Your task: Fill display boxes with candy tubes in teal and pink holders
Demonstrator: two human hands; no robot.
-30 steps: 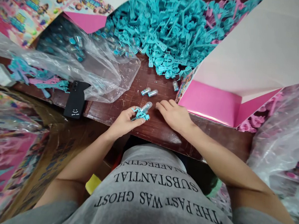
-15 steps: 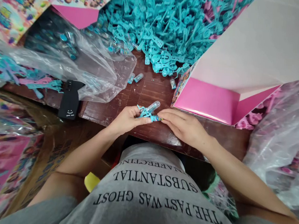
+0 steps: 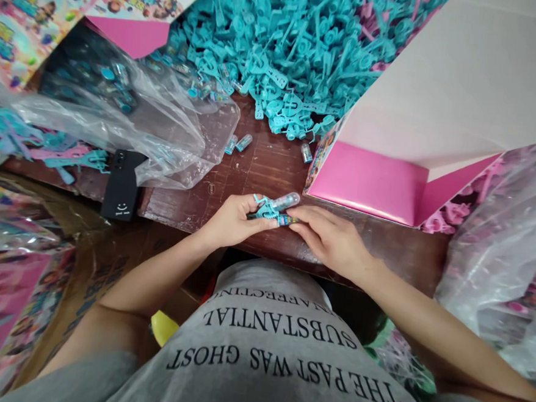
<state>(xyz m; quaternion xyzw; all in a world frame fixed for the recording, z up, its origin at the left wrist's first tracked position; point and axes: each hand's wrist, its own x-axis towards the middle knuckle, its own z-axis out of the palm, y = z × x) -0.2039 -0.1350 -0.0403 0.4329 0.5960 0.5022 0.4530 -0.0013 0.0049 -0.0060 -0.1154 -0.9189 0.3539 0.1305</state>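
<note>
In the head view my left hand (image 3: pixel 236 222) is closed around a turquoise plastic toy piece (image 3: pixel 266 209) above the table's front edge. A clear round-ended capsule (image 3: pixel 287 201) sticks out from this piece towards the upper right. From the piece's lower side a second small capsule (image 3: pixel 287 220), turquoise with multicoloured contents, points to the right. My right hand (image 3: pixel 339 238) pinches the outer end of that second capsule between thumb and fingers. Part of the toy piece is hidden behind the left fingers.
A heap of turquoise pieces (image 3: pixel 279 36) covers the back. Loose capsules (image 3: pixel 243 142) lie before a clear plastic bag (image 3: pixel 176 133) of more capsules. On the right stands an open pink-lined box (image 3: pixel 366 177). A black phone (image 3: pixel 121 184) sits at the table's left edge.
Both hands have shifted slightly right with the toy piece. The upper capsule now lies flatter, pointing more to the right. The grip on both sides stays.
</note>
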